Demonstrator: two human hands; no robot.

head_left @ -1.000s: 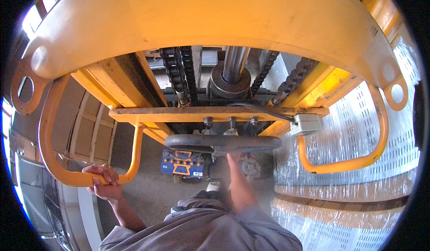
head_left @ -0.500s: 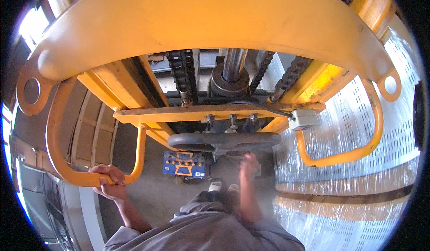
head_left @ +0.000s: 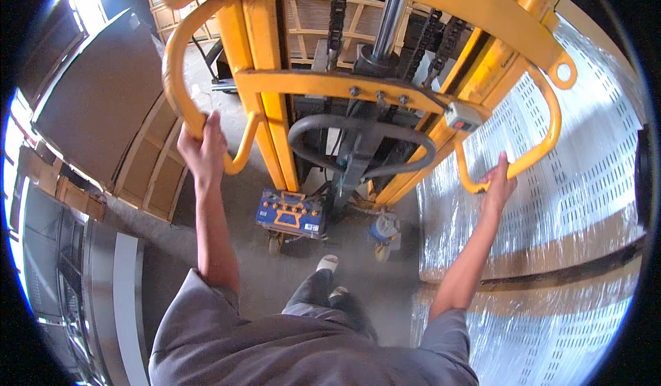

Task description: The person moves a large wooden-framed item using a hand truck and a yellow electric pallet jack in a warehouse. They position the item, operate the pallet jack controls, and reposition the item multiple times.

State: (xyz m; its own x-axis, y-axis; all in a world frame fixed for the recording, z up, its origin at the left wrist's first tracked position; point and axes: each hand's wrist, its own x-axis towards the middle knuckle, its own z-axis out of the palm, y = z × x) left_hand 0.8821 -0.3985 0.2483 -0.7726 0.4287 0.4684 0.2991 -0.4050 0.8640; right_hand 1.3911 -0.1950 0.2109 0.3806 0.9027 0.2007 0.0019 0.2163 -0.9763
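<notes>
Left hand: you're gripping the left handle, at its lower bend. Right hand: your fingers are curled round the right handle, on its bottom bar. Yellow lift stands upright right in front of you. Black loop sits between your hands, blue battery low below it, wrapped stack to your right.

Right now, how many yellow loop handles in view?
2. Left handle, left of the yellow crossbar, gripped by the left hand; right handle, right of it, gripped by the right hand. Hands cover part of both; no others seen.
</notes>
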